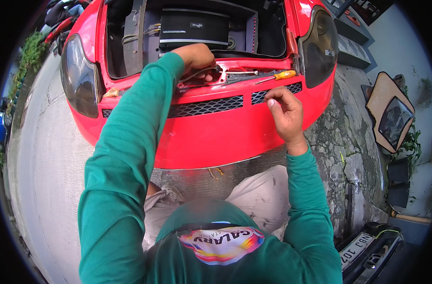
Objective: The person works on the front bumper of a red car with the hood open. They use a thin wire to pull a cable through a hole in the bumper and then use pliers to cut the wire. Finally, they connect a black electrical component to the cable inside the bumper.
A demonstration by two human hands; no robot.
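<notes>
My left hand (195,57) reaches down to the red front edge of a car's open front compartment. Its fingers are curled around something dark by the metal latch area, mostly hidden under the hand. Beside those fingers lies a slim silver rod-like piece (242,72). Further right, a screwdriver (284,75) with a yellow handle rests on the same ledge, its shaft pointing left. Just below it, over the red bumper (211,142) and a mesh grille (206,106), my right hand (288,113) hovers with fingers bent toward the thumb. Whatever it may pinch is too small to see.
A black amplifier-like box (194,27) sits inside the compartment, with cables on its left. Dark-tinted headlights (320,45) flank the opening. On the right are a tan panel (390,111), dark planters (399,177) and a detached black car part with a plate (370,253).
</notes>
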